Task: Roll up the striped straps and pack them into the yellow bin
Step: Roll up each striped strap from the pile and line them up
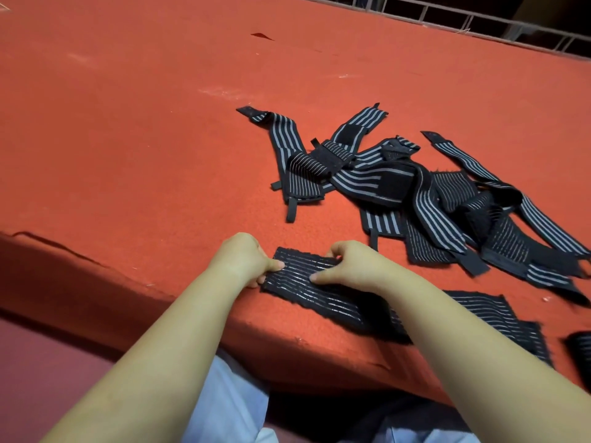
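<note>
A black strap with thin grey stripes (323,295) lies flat along the near edge of the red table (144,139). My left hand (243,260) pinches the strap's left end. My right hand (348,266) grips the strap's far edge a little to the right, thumb on top. My right forearm covers the strap's middle; its right end (499,318) shows beyond the arm. A tangled heap of several more striped straps (399,187) lies further back and to the right. No yellow bin is in view.
Another dark strap piece (580,356) sits at the right border by the table edge. A metal railing (479,20) runs behind the table at top right. The table's padded front edge (192,314) drops toward my lap.
</note>
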